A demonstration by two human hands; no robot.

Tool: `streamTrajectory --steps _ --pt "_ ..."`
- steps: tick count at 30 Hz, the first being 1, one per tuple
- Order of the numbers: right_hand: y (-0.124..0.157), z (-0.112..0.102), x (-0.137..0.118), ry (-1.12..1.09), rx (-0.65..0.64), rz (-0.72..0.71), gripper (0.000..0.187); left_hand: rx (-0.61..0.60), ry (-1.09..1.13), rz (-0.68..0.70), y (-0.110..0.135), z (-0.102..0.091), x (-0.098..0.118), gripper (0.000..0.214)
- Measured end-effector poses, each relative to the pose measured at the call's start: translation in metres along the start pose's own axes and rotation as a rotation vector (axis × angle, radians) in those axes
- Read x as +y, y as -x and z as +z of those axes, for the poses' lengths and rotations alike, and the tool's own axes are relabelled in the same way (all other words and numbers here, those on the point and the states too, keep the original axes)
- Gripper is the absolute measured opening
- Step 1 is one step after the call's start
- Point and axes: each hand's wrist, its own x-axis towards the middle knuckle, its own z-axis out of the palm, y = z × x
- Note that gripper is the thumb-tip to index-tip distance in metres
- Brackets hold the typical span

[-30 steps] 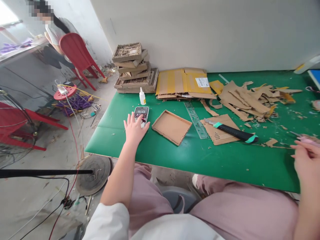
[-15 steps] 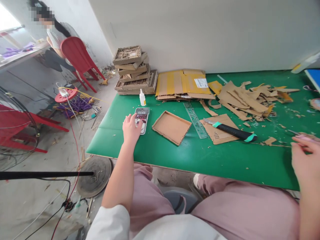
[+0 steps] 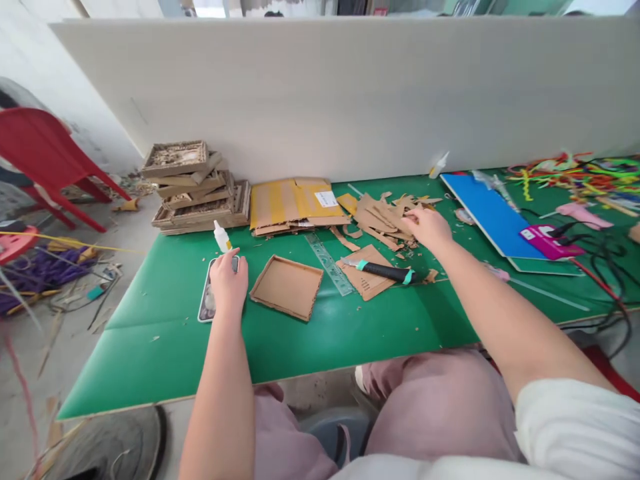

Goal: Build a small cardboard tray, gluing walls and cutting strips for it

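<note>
My left hand (image 3: pixel 227 280) lies on a phone (image 3: pixel 206 308) that rests flat on the green table (image 3: pixel 320 340), fingers laid over its upper half. A shallow cardboard tray (image 3: pixel 287 295) sits just right of it. My right hand (image 3: pixel 425 227) reaches into a pile of cardboard scraps (image 3: pixel 377 215), fingers curled down onto a strip there. Below that hand, a black utility knife with teal bands (image 3: pixel 385 271) lies on a flat cardboard piece (image 3: pixel 367 283). A clear ruler (image 3: pixel 330 263) lies between tray and knife.
A small glue bottle (image 3: pixel 221 237) stands behind the phone. Stacked cardboard trays (image 3: pixel 195 187) and flattened boxes (image 3: pixel 295 203) line the white partition. To the right lie a blue board (image 3: pixel 487 213), black cables (image 3: pixel 600 260) and coloured pipe cleaners (image 3: pixel 570 170). A red chair (image 3: pixel 45 157) stands at left.
My view has swung to the right. My right hand moved from the table's near right edge up to the scrap pile. My left hand stayed on the phone.
</note>
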Motion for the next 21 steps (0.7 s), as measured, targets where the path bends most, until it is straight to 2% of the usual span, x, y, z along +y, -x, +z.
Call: streamTrajectory --steps 5,8,11,15,19,21 --pt "-0.020 0.020 0.004 0.060 -0.101 0.099 0.038 -0.010 0.041 -0.026 -0.002 0.003 0.001 0.032" --pt "-0.021 0.023 0.003 0.045 -0.072 0.147 0.031 -0.017 0.050 -0.055 -0.004 0.003 -0.001 0.031" --pt "-0.022 0.016 -0.006 -0.021 -0.019 0.162 0.030 -0.015 0.060 -0.074 -0.005 0.004 0.000 0.030" --pt "-0.022 0.005 -0.037 -0.183 -0.009 0.105 0.026 0.001 0.083 -0.067 -0.004 0.005 0.006 0.030" --pt "-0.012 -0.002 -0.082 -0.370 -0.131 0.013 0.017 0.015 0.095 -0.043 -0.002 0.006 0.009 0.028" --pt "-0.003 -0.005 -0.106 -0.435 -0.198 -0.035 0.020 0.017 0.092 -0.033 -0.001 0.006 0.008 0.028"
